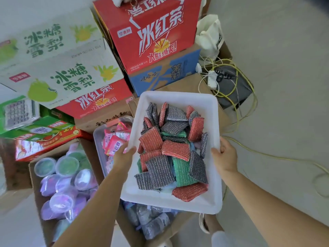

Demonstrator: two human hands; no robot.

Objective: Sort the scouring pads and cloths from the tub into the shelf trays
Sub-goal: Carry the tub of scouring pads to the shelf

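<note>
A white plastic tub (178,98) is held up in front of me, above open cartons. It is full of scouring pads (175,149) in red, grey and green, lying in a loose heap. Bits of pale blue cloth (168,187) show underneath them near the front. My left hand (124,153) grips the tub's left rim, thumb over the edge. My right hand (225,155) grips the right rim the same way. No shelf trays are in view.
Stacked drink cartons (153,36) stand behind. Below left, an open box holds round lidded containers (67,177). A clear bin of pink packets (114,139) and a box of wrapped grey items (153,221) sit under the tub. Yellow cables (236,97) trail across the floor at right.
</note>
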